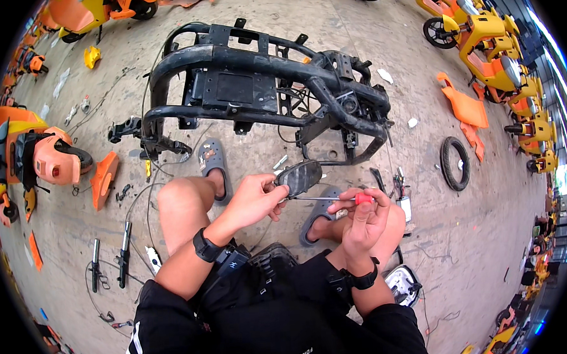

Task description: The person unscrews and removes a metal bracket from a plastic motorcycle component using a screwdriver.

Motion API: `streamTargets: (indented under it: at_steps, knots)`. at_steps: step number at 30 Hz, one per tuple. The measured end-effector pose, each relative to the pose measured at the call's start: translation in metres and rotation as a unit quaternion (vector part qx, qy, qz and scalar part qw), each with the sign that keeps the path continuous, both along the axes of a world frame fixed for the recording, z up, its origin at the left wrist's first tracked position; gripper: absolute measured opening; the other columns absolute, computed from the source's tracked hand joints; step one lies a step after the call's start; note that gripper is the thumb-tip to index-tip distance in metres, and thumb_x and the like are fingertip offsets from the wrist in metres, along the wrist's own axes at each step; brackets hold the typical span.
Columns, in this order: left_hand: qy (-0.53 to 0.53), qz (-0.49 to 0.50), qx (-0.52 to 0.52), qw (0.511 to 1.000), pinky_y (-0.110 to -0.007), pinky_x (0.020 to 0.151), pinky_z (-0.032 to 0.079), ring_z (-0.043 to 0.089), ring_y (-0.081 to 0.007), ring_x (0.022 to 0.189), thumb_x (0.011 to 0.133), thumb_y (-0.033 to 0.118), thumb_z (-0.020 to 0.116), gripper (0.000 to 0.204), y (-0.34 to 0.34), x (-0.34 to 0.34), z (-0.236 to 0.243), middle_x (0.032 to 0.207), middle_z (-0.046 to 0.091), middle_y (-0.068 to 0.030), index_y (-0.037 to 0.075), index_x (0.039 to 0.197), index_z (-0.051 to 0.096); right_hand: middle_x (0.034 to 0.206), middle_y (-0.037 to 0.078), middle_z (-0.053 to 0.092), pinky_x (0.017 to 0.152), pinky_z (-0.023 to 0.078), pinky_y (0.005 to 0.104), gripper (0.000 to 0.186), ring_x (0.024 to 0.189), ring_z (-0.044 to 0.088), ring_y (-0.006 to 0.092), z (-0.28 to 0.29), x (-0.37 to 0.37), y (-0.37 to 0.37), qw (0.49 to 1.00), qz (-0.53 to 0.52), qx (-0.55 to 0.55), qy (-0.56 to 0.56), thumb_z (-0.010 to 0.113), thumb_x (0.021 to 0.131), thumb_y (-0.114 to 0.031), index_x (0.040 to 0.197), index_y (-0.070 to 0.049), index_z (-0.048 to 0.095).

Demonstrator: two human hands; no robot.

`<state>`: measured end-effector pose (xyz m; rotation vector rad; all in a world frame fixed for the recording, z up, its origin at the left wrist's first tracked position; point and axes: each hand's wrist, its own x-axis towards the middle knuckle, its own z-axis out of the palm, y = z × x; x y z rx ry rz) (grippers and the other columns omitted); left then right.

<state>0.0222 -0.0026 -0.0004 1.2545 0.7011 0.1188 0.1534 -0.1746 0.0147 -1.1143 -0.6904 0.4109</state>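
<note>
My left hand (256, 196) is closed on a dark, rounded oval part (300, 178) with a glossy face, its thumb pressed against the near edge. I cannot make out the exact kind of part. A screwdriver (363, 199) with a red handle is pinched in the fingers of my right hand (364, 221). Its thin metal shaft points left, and the tip comes close to the underside of the oval part beside my left fingers. Whether the tip touches the part is hidden. Just beyond both hands lies a black tubular scooter frame (240, 55).
Two fork tubes (123, 253) and cables lie on the floor at left. A black tire (454, 163) and an orange panel (467, 106) are at right. Tools (401, 187) lie beside my right knee, a white-rimmed part (403, 285) nearer. Yellow scooters (490, 44) stand around the edges.
</note>
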Motion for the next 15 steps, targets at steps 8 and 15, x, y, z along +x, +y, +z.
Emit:
streamTargets:
  at_steps: [8,15]
  knots:
    - [-0.003,0.011,0.002,1.0,-0.029,0.047,0.054,0.063,-0.0158,0.055,0.09,0.016,0.06,0.027,0.0004,-0.0029,-0.0032,0.068,0.063,-0.0103,-0.01,0.085,0.061,0.103,0.022,0.062,0.067,0.054,0.028,0.027,0.076,0.068,0.0231,0.0008,-0.0023,0.003,1.0,0.003,-0.01,0.01,0.048,0.102,-0.02,0.12,-0.004,0.037]
    - [0.002,0.019,0.012,1.0,-0.029,0.047,0.055,0.064,-0.0159,0.057,0.09,0.017,0.061,0.027,0.0026,-0.0071,-0.0093,0.069,0.064,-0.0115,-0.01,0.086,0.06,0.112,0.022,0.062,0.069,0.057,0.0292,0.027,0.077,0.068,0.0188,0.0002,0.0023,0.0048,0.997,-0.063,-0.045,0.015,0.059,0.094,-0.004,0.118,0.002,0.049]
